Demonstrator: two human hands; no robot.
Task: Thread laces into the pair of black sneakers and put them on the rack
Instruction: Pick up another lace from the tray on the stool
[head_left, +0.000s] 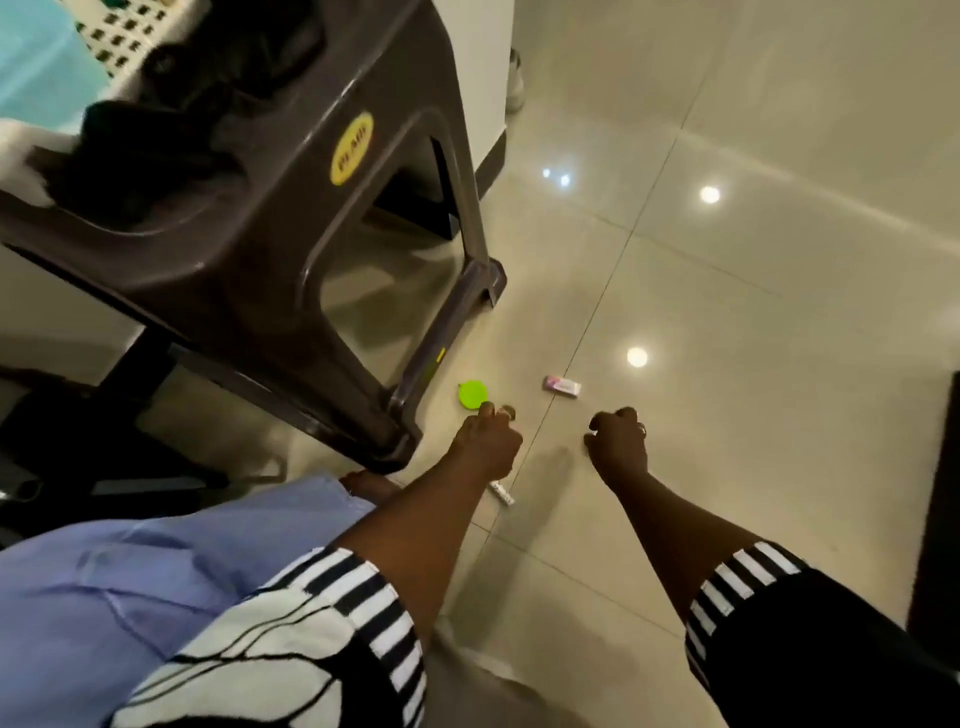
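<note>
Dark, blurred shapes that look like the black sneakers (197, 88) lie on top of a brown plastic stool (291, 218) at the upper left. No laces can be made out on them. My left hand (485, 441) hangs low over the floor by the stool's near leg, with its fingers curled closed and nothing visible in them. My right hand (618, 441) hangs level with it, to the right, in a loose fist, with a ring on one finger and nothing visible in it. No rack is in view.
On the tiled floor lie a green round lid (472, 396), a small pink-and-white box (562, 386) and a small white tube (501, 492) under my left wrist. A white perforated basket (119, 31) stands behind the stool. A white shoe (514, 78) is far back, and dark furniture (935, 519) is at the right edge.
</note>
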